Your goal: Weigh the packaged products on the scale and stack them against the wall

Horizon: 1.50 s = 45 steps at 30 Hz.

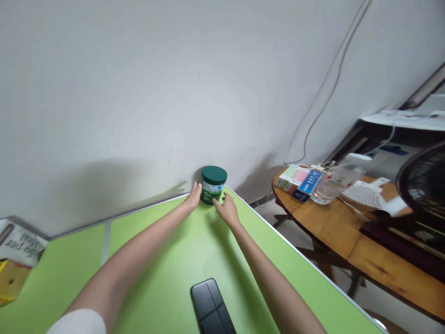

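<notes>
A dark green round jar (213, 184) with a wide screw lid stands upright at the far corner of the green table (156, 264), close to the wall. My left hand (194, 195) is at the jar's left side, fingers stretched upward and thumb side partly hidden; whether it touches the jar I cannot tell. On the right, my right hand (227, 209) is open, with thumb and fingers apart near the jar's lower right side. Nearer to me, a black smartphone (212, 308) lies flat on the table between my forearms.
A printed bag or box (21, 241) and a yellow package (12, 280) sit at the left edge. To the right, a wooden table (351, 241) holds small boxes (299, 181), a clear plastic jug (335, 181) and a dark fan (426, 185). Cables (339, 69) hang along the wall.
</notes>
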Available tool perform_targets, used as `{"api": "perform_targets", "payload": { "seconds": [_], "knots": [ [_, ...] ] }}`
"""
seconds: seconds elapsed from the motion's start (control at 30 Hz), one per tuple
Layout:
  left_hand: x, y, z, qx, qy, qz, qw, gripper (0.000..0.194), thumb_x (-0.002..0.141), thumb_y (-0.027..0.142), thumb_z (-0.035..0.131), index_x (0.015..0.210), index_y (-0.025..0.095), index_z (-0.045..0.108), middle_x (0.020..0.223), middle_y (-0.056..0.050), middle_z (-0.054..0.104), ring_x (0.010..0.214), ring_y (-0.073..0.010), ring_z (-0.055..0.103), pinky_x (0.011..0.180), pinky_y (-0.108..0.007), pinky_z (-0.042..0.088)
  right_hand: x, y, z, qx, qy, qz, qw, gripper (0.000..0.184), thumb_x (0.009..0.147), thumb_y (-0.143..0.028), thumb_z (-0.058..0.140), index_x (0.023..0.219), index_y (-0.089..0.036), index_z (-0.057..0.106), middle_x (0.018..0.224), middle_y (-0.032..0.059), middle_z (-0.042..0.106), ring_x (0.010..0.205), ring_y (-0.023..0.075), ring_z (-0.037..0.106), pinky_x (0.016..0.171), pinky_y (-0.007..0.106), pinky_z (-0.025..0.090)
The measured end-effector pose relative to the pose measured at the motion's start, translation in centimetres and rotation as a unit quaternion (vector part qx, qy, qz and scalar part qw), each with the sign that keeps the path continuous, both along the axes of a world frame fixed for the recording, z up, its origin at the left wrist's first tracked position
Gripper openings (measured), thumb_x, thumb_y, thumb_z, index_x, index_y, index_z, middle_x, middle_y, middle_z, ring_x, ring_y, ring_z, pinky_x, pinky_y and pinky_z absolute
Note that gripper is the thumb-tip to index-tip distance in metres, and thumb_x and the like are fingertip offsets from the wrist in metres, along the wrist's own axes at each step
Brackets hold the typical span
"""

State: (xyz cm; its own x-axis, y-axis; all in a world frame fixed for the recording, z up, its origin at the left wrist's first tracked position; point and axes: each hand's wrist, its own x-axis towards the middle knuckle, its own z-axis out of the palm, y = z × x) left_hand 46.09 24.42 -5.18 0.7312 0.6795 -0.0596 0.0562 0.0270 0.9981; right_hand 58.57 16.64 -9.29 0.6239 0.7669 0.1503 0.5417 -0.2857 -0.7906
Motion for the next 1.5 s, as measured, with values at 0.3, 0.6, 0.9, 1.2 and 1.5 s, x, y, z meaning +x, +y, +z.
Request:
{"api": "perform_targets", "payload": {
  "seconds": [0.3, 0.6, 0.9, 1.2, 1.5],
  "knots": [
    [-31.4, -14.5, 1.7, -0.003, 0.168, 0.032, 0.985, 0.044, 0.07, 0.048, 0.066, 0.107, 0.025, 0.068, 0.118, -0.009, 0.065, 0.111, -0.0273, 0.059, 0.098, -0.045, 0.041, -18.1, -10.5, 1.4, -0.117, 0.174, 0.478, 0.853, 0.038, 0.081, -0.042, 0.054, 0.112, -0.02, 0.058, 0.101, 0.0096, 0.067, 0.095, 0.026, 0.064, 0.085, 0.041, 0.051],
    [-52.8, -21.1, 2.2, 0.003, 0.168, 0.299, 0.939, 0.047, 0.069, 0.036, 0.068, 0.113, 0.02, 0.064, 0.126, -0.014, 0.059, 0.118, -0.0274, 0.054, 0.101, -0.045, 0.038, -36.4, -11.3, 5.0, -0.213, 0.226, 0.617, 0.723, 0.047, 0.076, -0.044, 0.063, 0.114, -0.016, 0.057, 0.11, 0.0126, 0.065, 0.103, 0.0276, 0.061, 0.093, 0.044, 0.047],
    [-58.1, -8.8, 2.8, 0.174, 0.21, 0.529, 0.804, 0.065, 0.074, 0.01, 0.051, 0.137, 0.012, 0.036, 0.147, -0.016, 0.033, 0.141, -0.0242, 0.011, 0.113, -0.046, -0.002, -51.3, -0.8, 7.4, -0.035, 0.325, 0.418, 0.848, 0.071, 0.063, -0.025, 0.059, 0.131, -0.01, 0.044, 0.141, 0.0147, 0.044, 0.13, 0.0274, 0.041, 0.109, 0.043, 0.032],
    [-57.3, -6.2, 2.2, 0.218, 0.257, 0.557, 0.759, 0.066, 0.064, -0.008, 0.042, 0.124, 0.016, 0.052, 0.139, -0.012, 0.048, 0.141, -0.0233, 0.008, 0.109, -0.053, -0.013, -56.9, 2.7, 7.2, 0.014, 0.296, 0.368, 0.881, 0.077, 0.059, -0.023, 0.049, 0.134, -0.013, 0.042, 0.147, 0.0064, 0.037, 0.139, 0.0294, 0.022, 0.114, 0.045, 0.019],
    [-52.1, -22.2, 1.0, 0.288, 0.274, 0.382, 0.834, 0.071, 0.069, -0.001, 0.038, 0.137, 0.016, 0.036, 0.144, -0.013, 0.04, 0.138, -0.0251, 0.025, 0.11, -0.058, -0.001, -46.4, -13.0, 8.8, 0.026, 0.295, 0.394, 0.87, 0.076, 0.067, -0.023, 0.054, 0.14, -0.027, 0.033, 0.15, -0.0003, 0.029, 0.141, 0.0227, 0.019, 0.114, 0.043, 0.016]
  ]
}}
